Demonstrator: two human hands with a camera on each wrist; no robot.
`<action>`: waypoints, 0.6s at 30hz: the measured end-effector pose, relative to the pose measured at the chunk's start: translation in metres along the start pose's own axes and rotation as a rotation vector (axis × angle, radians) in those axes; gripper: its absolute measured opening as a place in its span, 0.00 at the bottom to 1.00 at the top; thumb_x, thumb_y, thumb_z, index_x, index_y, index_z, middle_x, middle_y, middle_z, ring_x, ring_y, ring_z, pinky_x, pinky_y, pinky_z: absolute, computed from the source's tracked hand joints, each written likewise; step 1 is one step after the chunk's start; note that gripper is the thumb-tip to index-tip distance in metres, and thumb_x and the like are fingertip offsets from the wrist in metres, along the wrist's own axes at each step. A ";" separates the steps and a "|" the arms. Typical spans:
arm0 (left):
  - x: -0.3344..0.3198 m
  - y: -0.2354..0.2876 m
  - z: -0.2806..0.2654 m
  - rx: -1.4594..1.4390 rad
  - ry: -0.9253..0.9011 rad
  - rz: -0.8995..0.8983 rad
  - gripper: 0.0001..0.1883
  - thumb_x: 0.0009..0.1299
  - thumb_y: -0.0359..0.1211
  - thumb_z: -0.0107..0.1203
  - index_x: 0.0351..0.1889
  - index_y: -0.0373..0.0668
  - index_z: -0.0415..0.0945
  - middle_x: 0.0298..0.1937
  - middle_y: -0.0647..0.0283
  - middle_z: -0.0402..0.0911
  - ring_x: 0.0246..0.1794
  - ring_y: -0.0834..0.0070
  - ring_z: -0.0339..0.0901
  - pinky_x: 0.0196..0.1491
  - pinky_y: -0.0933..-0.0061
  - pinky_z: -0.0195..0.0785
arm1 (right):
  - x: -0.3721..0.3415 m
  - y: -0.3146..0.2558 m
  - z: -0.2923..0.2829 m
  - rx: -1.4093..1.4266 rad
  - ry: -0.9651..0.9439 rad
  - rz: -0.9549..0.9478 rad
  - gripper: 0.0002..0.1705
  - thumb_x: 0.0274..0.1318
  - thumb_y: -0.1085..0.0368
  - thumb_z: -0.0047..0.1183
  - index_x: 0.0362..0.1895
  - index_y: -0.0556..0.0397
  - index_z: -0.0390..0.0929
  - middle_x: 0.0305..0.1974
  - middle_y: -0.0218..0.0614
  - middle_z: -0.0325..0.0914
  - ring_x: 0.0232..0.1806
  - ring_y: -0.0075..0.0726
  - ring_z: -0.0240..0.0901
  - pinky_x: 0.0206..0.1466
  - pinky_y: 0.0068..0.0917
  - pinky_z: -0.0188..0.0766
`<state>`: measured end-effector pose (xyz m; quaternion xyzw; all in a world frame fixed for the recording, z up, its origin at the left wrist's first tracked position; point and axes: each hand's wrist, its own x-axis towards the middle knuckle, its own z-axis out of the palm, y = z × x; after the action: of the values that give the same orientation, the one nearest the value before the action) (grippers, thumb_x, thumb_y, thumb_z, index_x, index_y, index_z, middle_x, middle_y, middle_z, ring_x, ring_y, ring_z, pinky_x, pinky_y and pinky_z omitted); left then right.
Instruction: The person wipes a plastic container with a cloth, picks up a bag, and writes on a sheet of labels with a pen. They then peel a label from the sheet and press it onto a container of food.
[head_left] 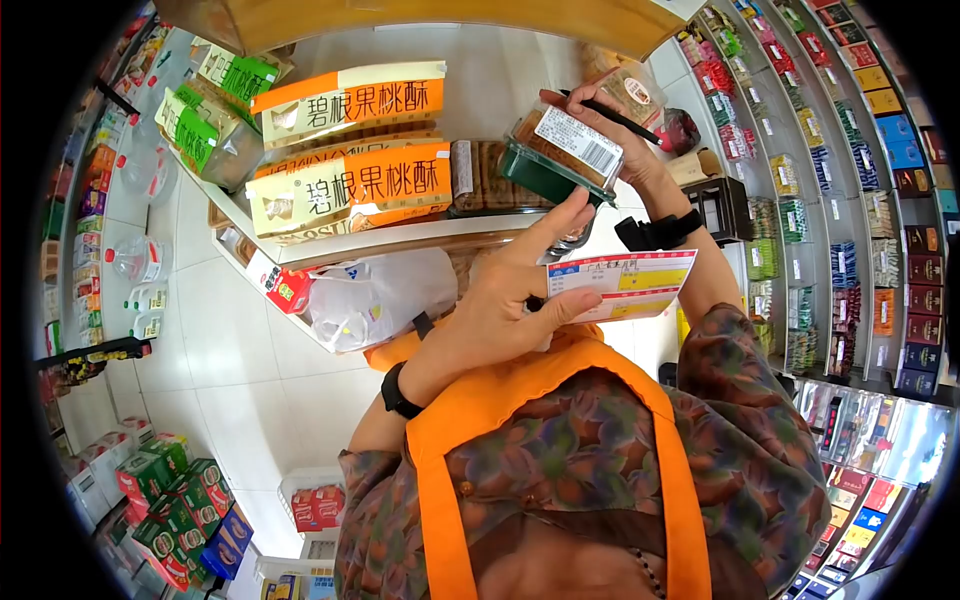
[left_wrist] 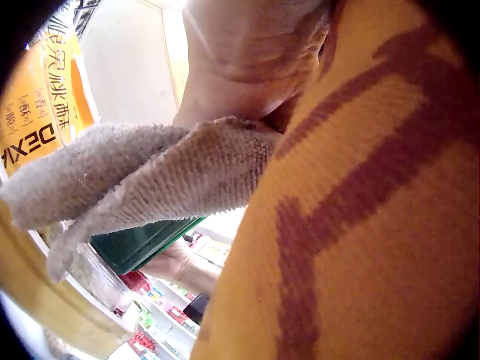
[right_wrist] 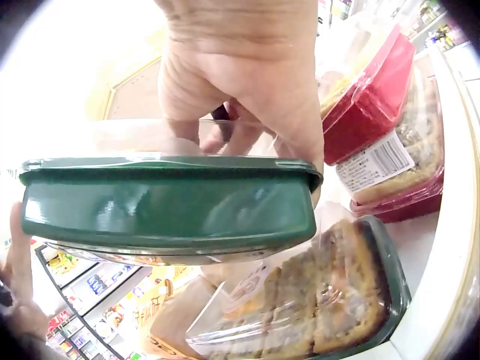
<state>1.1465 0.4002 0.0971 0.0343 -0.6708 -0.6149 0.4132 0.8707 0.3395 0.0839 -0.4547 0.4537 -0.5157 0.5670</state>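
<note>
Bright white glare, strong fisheye bending, black corners, left wrist view dimmer.

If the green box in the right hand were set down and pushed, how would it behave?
The green box would probably stay stiff, since its walls look straight in the right hand. Its glossy sides suggest it could slip easily. Its broad, boxy shape makes rolling unlikely, though the thin-looking clear lid might flex if pressed.
</note>
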 end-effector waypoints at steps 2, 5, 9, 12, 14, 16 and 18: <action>0.001 -0.001 0.000 -0.003 -0.003 -0.001 0.13 0.66 0.36 0.59 0.38 0.33 0.82 0.71 0.41 0.55 0.65 0.51 0.66 0.62 0.65 0.62 | 0.000 0.000 0.000 0.025 -0.001 0.003 0.07 0.62 0.64 0.53 0.42 0.51 0.74 0.58 0.48 0.71 0.60 0.40 0.69 0.60 0.30 0.71; 0.001 -0.001 0.000 0.006 -0.012 -0.006 0.13 0.67 0.36 0.59 0.37 0.32 0.82 0.71 0.41 0.55 0.66 0.51 0.65 0.62 0.65 0.61 | 0.000 -0.001 0.001 0.047 -0.001 0.020 0.07 0.62 0.64 0.52 0.42 0.51 0.74 0.59 0.48 0.70 0.60 0.40 0.69 0.61 0.30 0.71; 0.002 -0.001 0.000 -0.011 -0.042 -0.039 0.13 0.67 0.36 0.58 0.42 0.36 0.82 0.72 0.45 0.54 0.68 0.53 0.62 0.65 0.62 0.57 | 0.000 -0.001 0.001 0.049 -0.011 0.012 0.07 0.62 0.64 0.52 0.42 0.50 0.73 0.59 0.48 0.70 0.61 0.40 0.69 0.61 0.30 0.70; 0.002 -0.001 -0.001 -0.021 -0.062 -0.052 0.13 0.67 0.36 0.58 0.45 0.38 0.82 0.73 0.48 0.54 0.70 0.54 0.59 0.66 0.61 0.55 | 0.001 0.000 0.000 0.060 -0.020 0.014 0.07 0.62 0.64 0.52 0.42 0.50 0.73 0.59 0.48 0.70 0.61 0.41 0.69 0.61 0.30 0.70; 0.002 -0.001 -0.001 -0.022 -0.064 -0.054 0.13 0.67 0.36 0.58 0.45 0.38 0.82 0.73 0.48 0.54 0.70 0.54 0.59 0.66 0.60 0.55 | 0.002 0.002 -0.003 0.075 -0.021 0.024 0.07 0.62 0.64 0.52 0.42 0.50 0.73 0.59 0.48 0.70 0.61 0.40 0.69 0.61 0.30 0.71; 0.004 0.000 0.000 -0.028 -0.061 -0.056 0.13 0.67 0.35 0.58 0.45 0.38 0.82 0.73 0.48 0.54 0.70 0.54 0.59 0.66 0.60 0.55 | 0.002 0.003 -0.005 0.089 -0.020 0.035 0.07 0.62 0.63 0.53 0.42 0.50 0.73 0.59 0.48 0.70 0.61 0.40 0.69 0.61 0.29 0.71; 0.004 0.000 0.000 -0.028 -0.059 -0.056 0.13 0.67 0.35 0.58 0.44 0.37 0.82 0.73 0.48 0.54 0.70 0.54 0.59 0.66 0.60 0.55 | 0.003 0.004 -0.006 0.080 -0.017 0.034 0.07 0.62 0.63 0.52 0.42 0.49 0.73 0.59 0.48 0.70 0.61 0.40 0.69 0.61 0.29 0.71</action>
<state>1.1435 0.3980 0.0990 0.0295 -0.6728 -0.6363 0.3763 0.8653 0.3369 0.0787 -0.4281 0.4356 -0.5199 0.5973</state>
